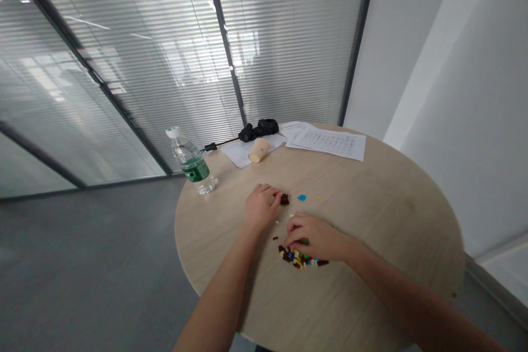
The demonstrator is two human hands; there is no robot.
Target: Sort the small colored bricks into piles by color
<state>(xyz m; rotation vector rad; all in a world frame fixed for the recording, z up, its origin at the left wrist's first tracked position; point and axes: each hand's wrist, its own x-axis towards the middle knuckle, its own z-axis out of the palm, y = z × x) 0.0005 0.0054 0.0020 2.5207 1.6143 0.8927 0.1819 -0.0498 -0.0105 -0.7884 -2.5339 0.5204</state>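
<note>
My left hand rests on the table with its fingers curled and pinched at the edge of a small cluster of dark brown toy bricks. Whatever lies between those fingertips is hidden. My right hand is bent down over a mixed pile of small toy bricks in brown, yellow, blue, white and red. Its fingertips press together at the pile's upper left, and I cannot make out what they hold. Blue bricks lie right of the brown cluster, with a tiny yellow brick beyond. One loose brown brick sits between my hands.
A water bottle stands at the round table's left edge. Toward the back, a paper cup lies tipped beside a black folded bundle and printed sheets. Blinds-covered glass panels rise behind.
</note>
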